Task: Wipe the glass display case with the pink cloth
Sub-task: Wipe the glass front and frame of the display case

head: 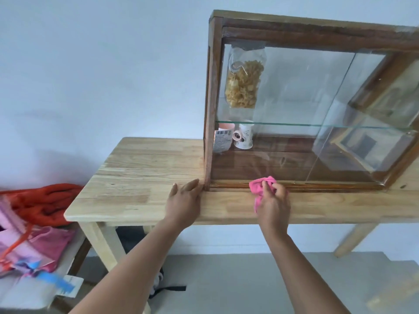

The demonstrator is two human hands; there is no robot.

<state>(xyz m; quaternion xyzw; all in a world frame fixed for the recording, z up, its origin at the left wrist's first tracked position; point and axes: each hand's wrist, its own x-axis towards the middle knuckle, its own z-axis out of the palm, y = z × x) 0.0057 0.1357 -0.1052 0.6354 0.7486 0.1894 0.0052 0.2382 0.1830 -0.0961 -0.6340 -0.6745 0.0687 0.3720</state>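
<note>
The glass display case (294,91) has a dark wooden frame and stands on a light wooden table (140,177). My right hand (273,203) grips the crumpled pink cloth (260,184) against the case's bottom front rail, left of centre. My left hand (184,199) lies flat on the table with straight fingers touching the case's lower left corner post.
Inside the case hang a bag of yellow crisps (243,85) and, under a glass shelf (317,125), stand two mugs (234,138). A red cloth (47,200) and pink clothes (34,248) lie on a low surface at the left. The grey floor (226,279) lies below.
</note>
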